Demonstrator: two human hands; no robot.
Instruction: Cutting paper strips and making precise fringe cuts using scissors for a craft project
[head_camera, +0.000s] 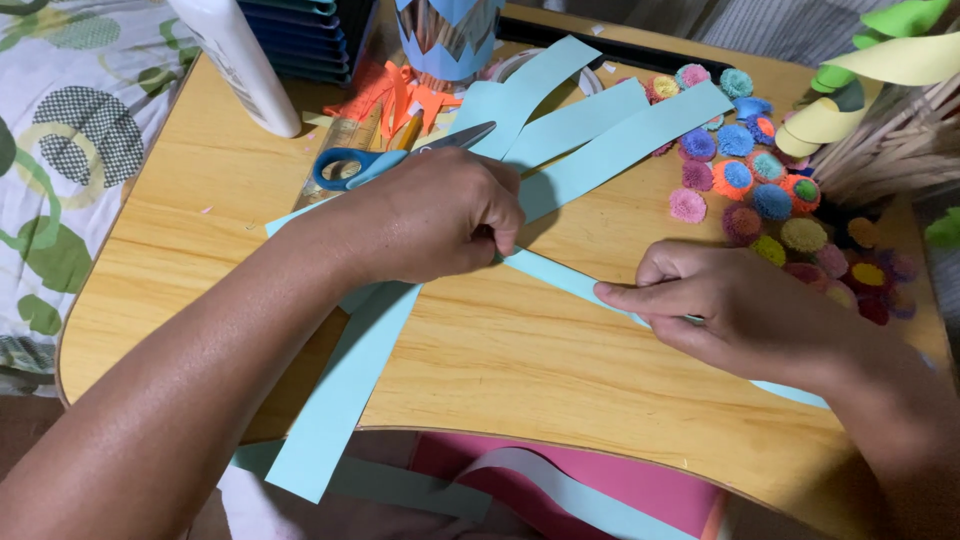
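My left hand (440, 215) is closed in a pinch on one end of a narrow light-blue paper strip (560, 278) that lies across the wooden table (480, 350). My right hand (725, 305) presses the same strip flat with its fingers a little further along; the strip's far end shows past my wrist at the table's edge. Under and beside my left hand lie several wider light-blue paper strips (610, 140), fanned toward the back, one hanging over the front edge. Blue-handled scissors (375, 160) rest just behind my left hand.
Many small coloured paper pom flowers (745, 180) cluster at the right. A white bottle (240, 65) stands back left, a blue patterned cup (450, 35) at the back, orange paper scraps (400, 95) beside it. Sticks with green paper curls (880, 120) stand far right. Pink paper (600, 475) lies below the table.
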